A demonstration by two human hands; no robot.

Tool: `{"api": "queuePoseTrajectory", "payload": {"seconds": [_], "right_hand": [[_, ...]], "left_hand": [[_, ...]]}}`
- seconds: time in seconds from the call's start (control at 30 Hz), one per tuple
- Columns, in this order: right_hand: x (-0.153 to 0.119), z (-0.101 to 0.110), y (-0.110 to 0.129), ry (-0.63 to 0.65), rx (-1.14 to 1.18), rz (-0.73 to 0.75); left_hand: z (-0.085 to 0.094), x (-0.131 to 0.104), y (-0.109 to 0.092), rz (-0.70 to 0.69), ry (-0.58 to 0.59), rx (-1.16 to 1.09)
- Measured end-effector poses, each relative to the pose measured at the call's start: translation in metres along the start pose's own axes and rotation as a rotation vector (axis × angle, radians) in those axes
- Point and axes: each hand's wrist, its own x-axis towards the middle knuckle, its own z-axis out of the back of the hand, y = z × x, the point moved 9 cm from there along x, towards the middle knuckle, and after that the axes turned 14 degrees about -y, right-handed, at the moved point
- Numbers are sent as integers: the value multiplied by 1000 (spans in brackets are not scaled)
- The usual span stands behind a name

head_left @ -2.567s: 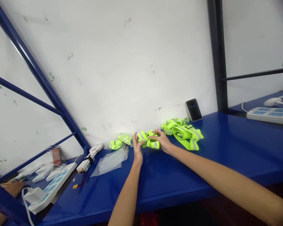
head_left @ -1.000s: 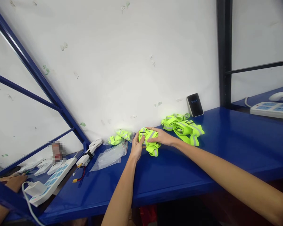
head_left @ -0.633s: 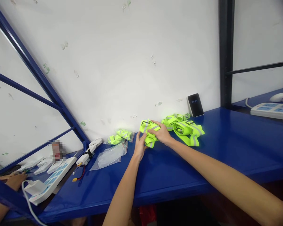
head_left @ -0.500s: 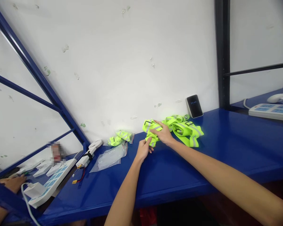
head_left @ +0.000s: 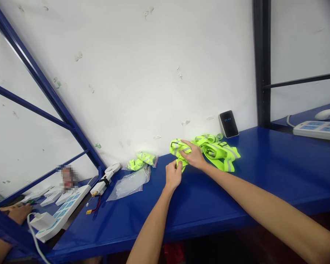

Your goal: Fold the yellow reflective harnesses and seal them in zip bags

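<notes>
Between my hands is a bundled neon-yellow reflective strap [head_left: 176,146] with grey stripes and a black buckle, held just over the blue table. My right hand [head_left: 194,156] is closed over the bundle's right side, fingers across its front. Lower down, my left hand [head_left: 173,173] pinches the bottom end of the strap, thumb up. Directly right of my right hand lie more neon-yellow reflective straps [head_left: 229,157], loosely coiled on the table, one with a dark buckle. To the left, clear plastic bags [head_left: 130,184] lie flat, and bagged yellow straps [head_left: 141,160] sit behind them.
The blue table [head_left: 277,165] meets a white wall. A small device with a clock screen [head_left: 228,124] leans at the back. A white handheld fan [head_left: 112,169], a wired battery pack [head_left: 99,187] and a power strip [head_left: 64,212] are at left. Another person's hand [head_left: 18,212] shows far left.
My left hand has shifted right and slightly up along the strap, its fingers now more tightly closed. My right hand keeps its hold on the bundle. The view has moved slightly.
</notes>
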Motion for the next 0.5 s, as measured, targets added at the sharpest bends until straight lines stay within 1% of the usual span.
{"api": "queuePoseTrajectory", "payload": {"seconds": [0.1,0.17,0.27,0.3,0.33,0.37,0.4,0.47,0.5], "right_hand": [[-2,-3,-4,25,9,-56],[-3,-5,-6,35,28,-101],[-6,-7,-13,29,73,-201],[-6,-7,-17,26,90,-245],[-7,-7,-20,23,109,-291],[-8,-7,-24,24,132,-340],[-10,-9,-27,30,161,-391],[-15,-15,-31,72,242,-487],[-18,-20,-31,115,295,-523]], "left_hand": [[1,-3,-1,-45,1,45],[0,-7,-1,-71,43,43],[-5,-15,-8,-199,130,62],[-5,-17,-11,-250,135,84],[-4,-17,-13,-290,119,109],[-1,-15,-14,-311,77,132],[5,-12,-13,-310,10,152],[20,-4,-8,-255,-144,164],[25,-1,-4,-215,-197,140]]}}
